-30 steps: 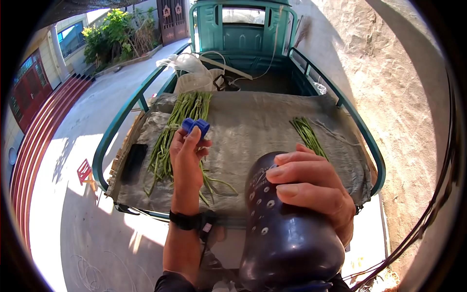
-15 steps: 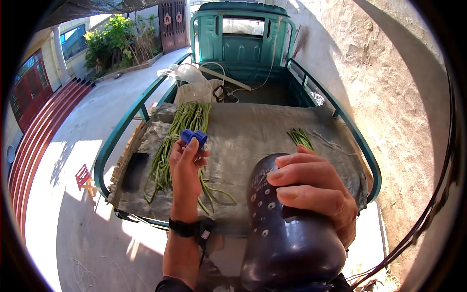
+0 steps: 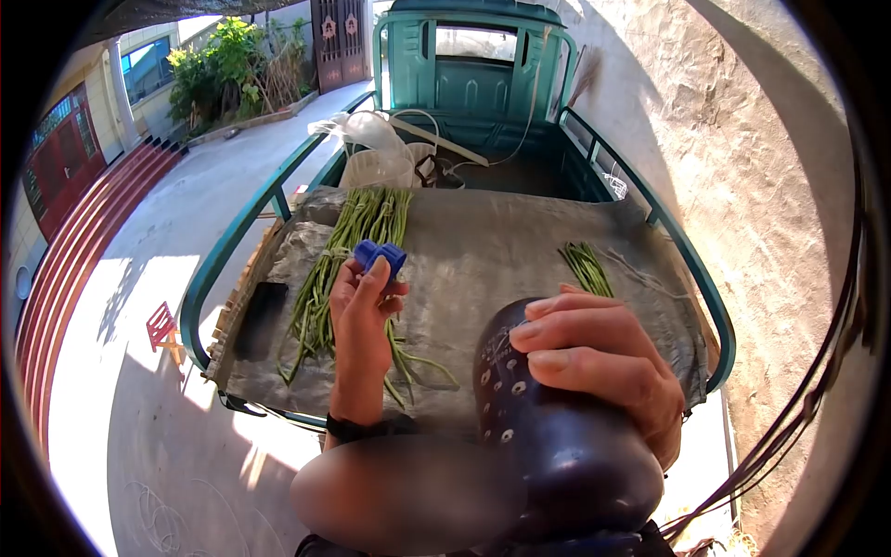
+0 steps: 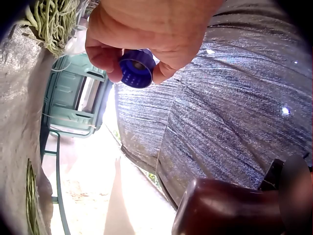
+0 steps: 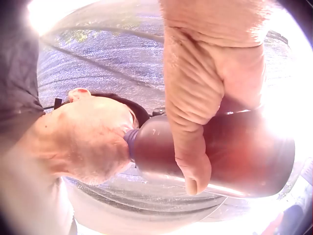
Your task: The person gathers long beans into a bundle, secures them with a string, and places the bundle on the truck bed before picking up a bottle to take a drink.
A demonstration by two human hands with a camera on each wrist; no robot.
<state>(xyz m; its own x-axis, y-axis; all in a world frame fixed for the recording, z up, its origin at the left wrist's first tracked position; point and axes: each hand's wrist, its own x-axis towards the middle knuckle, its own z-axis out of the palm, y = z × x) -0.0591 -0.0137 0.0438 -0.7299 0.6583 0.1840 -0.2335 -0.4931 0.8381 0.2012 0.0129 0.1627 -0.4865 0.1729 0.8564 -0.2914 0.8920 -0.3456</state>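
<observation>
Bottle (image 3: 577, 464) likely stiff, slick, weighty; best held mid-body. Right hand (image 3: 611, 364) grips it; left hand (image 3: 365, 327) pinches cap (image 3: 371, 251) left of bottle.

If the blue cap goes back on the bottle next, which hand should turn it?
Left, I'd say. The left hand pinches the blue cap in its fingers, while the right hand grips the dark bottle round its body and could steady it.

Room over grey sheet (image 3: 483, 288) between large green bundle (image 3: 373, 221) and small one (image 3: 587, 269), dark bottle (image 3: 575, 455) in front
</observation>
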